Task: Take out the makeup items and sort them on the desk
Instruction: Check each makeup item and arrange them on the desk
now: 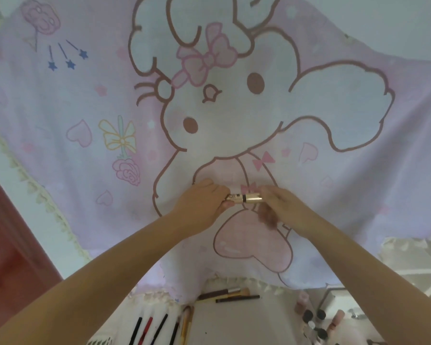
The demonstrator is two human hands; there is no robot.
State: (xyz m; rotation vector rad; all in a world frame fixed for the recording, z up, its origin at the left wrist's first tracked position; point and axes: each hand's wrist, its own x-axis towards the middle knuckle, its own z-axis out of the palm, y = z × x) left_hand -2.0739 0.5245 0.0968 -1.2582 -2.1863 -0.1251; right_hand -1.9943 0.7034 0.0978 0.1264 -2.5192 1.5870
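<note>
Brushes (224,293), pencils (149,328) and bottles (314,319) ring bare desk (239,324) between them.

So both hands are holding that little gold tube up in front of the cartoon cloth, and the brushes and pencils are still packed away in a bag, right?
Not quite. Both hands, left and right, do hold the gold tube in front of the cartoon cloth, but the head view shows the brushes and pencils already laid out on the desk, not in a bag.

We see a home bedroom: a pink cartoon-rabbit curtain (209,108) with lace trim, a red door (8,245), and a white desk (234,327) bearing makeup brushes (224,293).
</note>
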